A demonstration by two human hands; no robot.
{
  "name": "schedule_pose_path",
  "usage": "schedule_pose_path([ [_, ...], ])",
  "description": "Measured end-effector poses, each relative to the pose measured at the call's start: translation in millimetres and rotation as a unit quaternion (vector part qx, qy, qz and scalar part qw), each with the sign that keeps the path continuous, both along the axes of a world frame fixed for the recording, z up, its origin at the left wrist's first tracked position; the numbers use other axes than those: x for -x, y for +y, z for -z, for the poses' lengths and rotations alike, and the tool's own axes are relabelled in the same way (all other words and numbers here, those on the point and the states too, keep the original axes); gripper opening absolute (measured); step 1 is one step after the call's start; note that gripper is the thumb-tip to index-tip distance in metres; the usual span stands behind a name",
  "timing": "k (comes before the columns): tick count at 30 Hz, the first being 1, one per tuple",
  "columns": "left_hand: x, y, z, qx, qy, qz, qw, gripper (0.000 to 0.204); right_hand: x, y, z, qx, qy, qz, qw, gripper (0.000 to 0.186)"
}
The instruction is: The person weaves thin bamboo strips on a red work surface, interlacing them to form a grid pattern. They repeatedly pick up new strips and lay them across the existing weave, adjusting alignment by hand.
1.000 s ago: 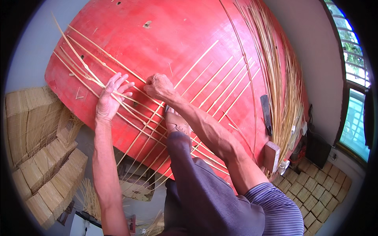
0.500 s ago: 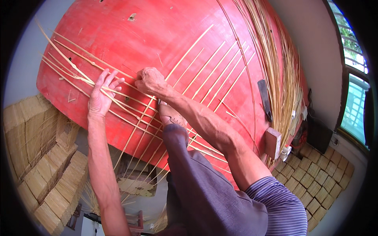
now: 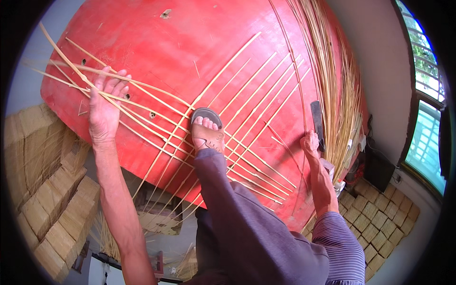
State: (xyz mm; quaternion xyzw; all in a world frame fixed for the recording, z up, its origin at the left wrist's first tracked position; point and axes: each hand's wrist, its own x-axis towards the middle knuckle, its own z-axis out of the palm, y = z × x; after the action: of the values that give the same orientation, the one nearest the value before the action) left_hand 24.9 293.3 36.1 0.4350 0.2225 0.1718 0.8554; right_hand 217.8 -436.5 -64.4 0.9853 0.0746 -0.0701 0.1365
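My left hand [image 3: 105,107] holds several pale bamboo strips [image 3: 142,105] raised off the red board, running between thumb and partly spread fingers. Their inner ends cross other strips [image 3: 232,57] in an open grid, where my sandalled foot [image 3: 208,129] presses down. At the board's right side, my right hand [image 3: 310,143] is closed, fingers curled; whatever it may grip is hidden. Just beside it lies a dark flat blade [image 3: 317,118]. A thin brown strip [image 3: 293,61] runs down the board to that hand.
The red board [image 3: 142,38] curves across the view. A long bundle of thin strips [image 3: 332,71] lies along its right edge. Stacked straw-coloured blocks [image 3: 61,190] stand at left, more blocks [image 3: 380,213] at lower right. A window [image 3: 430,133] is at far right.
My right hand has left the grid and moved right, beside the blade. My left hand has shifted left with the strips, now lifted and spread. My foot's toes have come into view.
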Motion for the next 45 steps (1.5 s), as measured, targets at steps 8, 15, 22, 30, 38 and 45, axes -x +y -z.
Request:
schedule_pose_path([
  [8,12.8,17.6,19.7,0.176,-0.147,0.068,0.971,0.080,-71.7,27.5,-29.5,-0.039,-0.242,-0.221,0.944,0.015],
  [15,23.4,27.4,19.4,0.194,-0.086,0.049,0.976,0.068,-187.3,187.3,-137.5,-0.247,-0.099,-0.098,0.959,0.007],
  [22,11.1,13.1,3.8,0.131,0.016,0.021,0.991,0.066,-84.4,415.9,-159.6,-0.484,0.033,-0.330,0.810,0.018],
  [30,9.6,10.6,-8.7,0.080,0.006,0.081,0.993,0.058,42.2,573.0,-99.4,-0.496,0.273,-0.423,0.707,0.011],
  [38,56.1,15.0,32.1,-0.027,0.096,-0.182,0.978,0.035,-17.2,541.5,-84.8,-0.398,0.201,-0.377,0.812,0.022],
  [45,112.8,-40.7,73.9,0.120,0.187,-0.325,0.919,0.044,-63.4,541.1,-36.1,-0.297,0.072,-0.446,0.841,0.018],
])
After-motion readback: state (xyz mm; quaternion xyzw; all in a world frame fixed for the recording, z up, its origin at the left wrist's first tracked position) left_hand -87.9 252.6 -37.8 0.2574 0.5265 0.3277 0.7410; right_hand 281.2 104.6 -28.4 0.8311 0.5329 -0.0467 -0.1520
